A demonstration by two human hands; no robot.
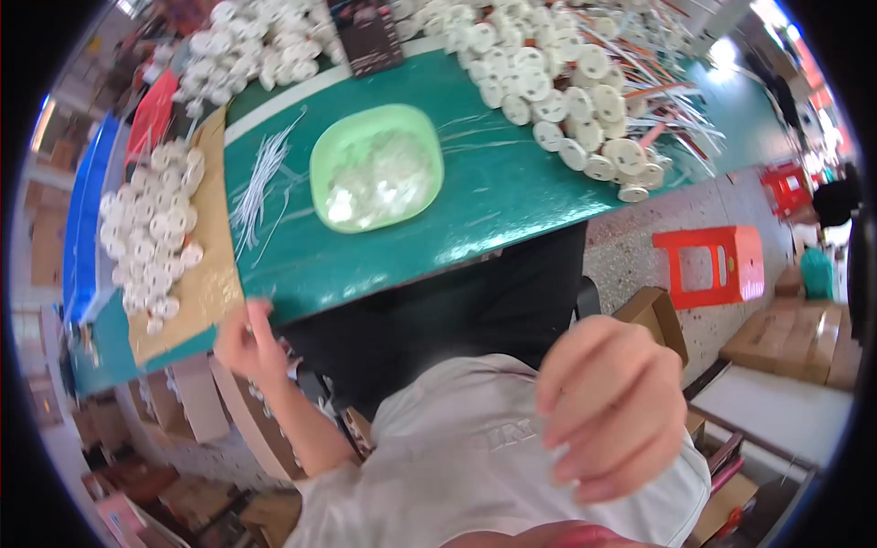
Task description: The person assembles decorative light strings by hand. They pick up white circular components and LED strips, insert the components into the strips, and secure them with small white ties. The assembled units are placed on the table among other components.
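White discs [146,233] on cardboard sheet, 9 o'clock, within easy reach.
L hand [247,342] at worktop [512,192] edge, grip unclear; R hand [612,416] curled near chest, contents can't tell.

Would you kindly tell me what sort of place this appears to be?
Probably a small assembly workshop: a green workbench heaped with white round plastic parts, a green bowl of small clear pieces, and cardboard cartons on the floor.

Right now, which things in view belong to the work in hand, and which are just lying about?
In use:
left hand at the table edge
right hand, raised near the chest
white discs on cardboard
white wires
green bowl

Lying about:
orange stool
cardboard boxes
dark booklet
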